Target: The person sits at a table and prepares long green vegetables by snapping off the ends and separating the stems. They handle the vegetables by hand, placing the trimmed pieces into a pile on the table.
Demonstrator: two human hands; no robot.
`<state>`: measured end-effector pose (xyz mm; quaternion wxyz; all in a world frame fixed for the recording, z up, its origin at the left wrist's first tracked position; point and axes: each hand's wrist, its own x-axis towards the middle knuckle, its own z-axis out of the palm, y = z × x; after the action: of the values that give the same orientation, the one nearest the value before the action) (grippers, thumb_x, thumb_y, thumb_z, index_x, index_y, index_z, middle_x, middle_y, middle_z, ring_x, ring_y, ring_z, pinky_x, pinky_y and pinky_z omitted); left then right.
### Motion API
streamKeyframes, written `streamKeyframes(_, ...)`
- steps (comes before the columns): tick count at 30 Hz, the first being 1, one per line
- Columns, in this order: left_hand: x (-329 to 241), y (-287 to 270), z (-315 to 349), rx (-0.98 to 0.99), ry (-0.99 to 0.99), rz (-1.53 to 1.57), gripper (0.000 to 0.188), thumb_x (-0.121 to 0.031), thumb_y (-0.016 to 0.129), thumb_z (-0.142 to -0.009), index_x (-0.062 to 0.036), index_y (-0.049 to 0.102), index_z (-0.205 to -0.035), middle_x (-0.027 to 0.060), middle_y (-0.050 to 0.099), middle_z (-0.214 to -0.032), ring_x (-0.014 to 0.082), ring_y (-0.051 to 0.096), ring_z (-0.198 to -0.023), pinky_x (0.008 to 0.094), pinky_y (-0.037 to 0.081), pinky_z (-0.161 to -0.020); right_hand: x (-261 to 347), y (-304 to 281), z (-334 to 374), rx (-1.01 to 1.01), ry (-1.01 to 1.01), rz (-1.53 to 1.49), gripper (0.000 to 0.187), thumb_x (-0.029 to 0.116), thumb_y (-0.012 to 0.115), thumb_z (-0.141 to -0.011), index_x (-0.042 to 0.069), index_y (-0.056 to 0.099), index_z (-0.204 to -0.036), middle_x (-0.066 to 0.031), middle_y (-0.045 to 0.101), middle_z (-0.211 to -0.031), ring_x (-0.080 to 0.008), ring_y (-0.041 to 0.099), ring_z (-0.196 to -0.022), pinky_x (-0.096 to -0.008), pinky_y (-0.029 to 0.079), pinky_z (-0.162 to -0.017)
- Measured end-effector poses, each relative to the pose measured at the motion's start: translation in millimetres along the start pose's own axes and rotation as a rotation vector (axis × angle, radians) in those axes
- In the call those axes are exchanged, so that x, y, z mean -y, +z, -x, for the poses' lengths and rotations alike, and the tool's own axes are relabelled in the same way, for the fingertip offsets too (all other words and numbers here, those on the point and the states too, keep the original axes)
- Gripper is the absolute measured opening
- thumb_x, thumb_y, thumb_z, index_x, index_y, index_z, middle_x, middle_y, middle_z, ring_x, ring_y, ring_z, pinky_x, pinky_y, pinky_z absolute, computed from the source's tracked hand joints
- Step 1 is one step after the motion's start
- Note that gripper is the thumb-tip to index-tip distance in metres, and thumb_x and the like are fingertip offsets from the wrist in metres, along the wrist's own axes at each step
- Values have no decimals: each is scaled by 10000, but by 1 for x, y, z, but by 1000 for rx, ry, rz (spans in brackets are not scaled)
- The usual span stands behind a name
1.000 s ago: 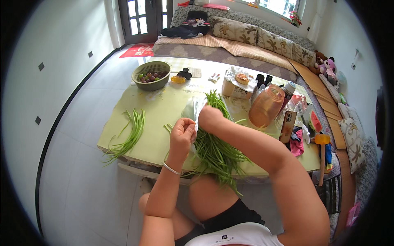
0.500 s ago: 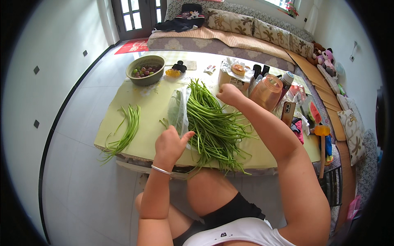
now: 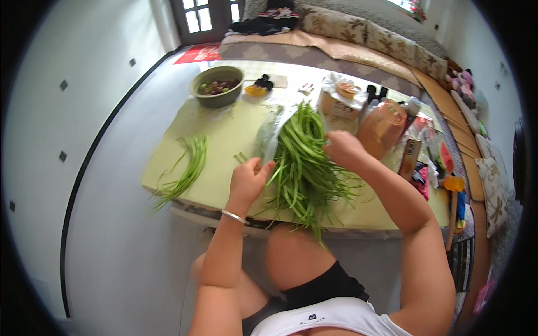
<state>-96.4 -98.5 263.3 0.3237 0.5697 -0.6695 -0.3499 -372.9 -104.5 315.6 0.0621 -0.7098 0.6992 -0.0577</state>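
Note:
A big heap of long green vegetable stems [image 3: 305,162] lies on the table, its loose ends hanging over the front edge. A translucent plastic bag [image 3: 268,134] stands along the heap's left side and reaches partly round its far end. My left hand [image 3: 249,180], with a bracelet at the wrist, is closed on the bag's near left edge. On the other side of the heap, my right hand [image 3: 343,148] is closed on what looks like the bag's right edge; its fingertips are partly hidden. A smaller bunch of stems [image 3: 193,162] lies apart at the left.
The yellow-covered table [image 3: 230,134] carries a colander [image 3: 217,99] of grapes, a black hair claw [image 3: 264,82], a tissue box [image 3: 339,106], an orange-tinted plastic jug [image 3: 382,129] and a phone [image 3: 410,157]. A mallet-like tool [image 3: 454,193] is at the right edge. Behind stands a sofa [image 3: 314,56].
My right hand has come down and nearer to the right side of the stems. The bag now spreads wider round the heap's far end. The whole view has shifted slightly.

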Motion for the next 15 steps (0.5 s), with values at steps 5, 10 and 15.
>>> streamKeyframes(5,43,-31,-16,-579,150,-544,332,-263,761,-791,20,684,-947,193,657,-949,359,618,-897,451,498,-788,51,-6,15,-405,-385,-523,257,143,656,-860,8,659,-1079,-175,670,-1045,-339,635,-958,-410,503,-852)
streamKeyframes(10,79,-58,-20,-660,-102,-792,328,-266,779,-766,-10,684,-947,179,638,-1091,361,548,-1090,477,460,-904,117,39,34,59,-417,-1154,181,100,645,-906,21,689,-1063,-86,676,-895,-130,589,-737,-279,503,-704)
streamKeyframes(15,97,-61,-23,-720,-95,-954,417,-283,746,-800,-28,647,-1114,184,626,-1186,340,524,-1189,520,397,-1016,145,67,33,264,-514,-1118,201,79,610,-916,3,672,-1092,-98,706,-903,-147,678,-859,-293,532,-765)
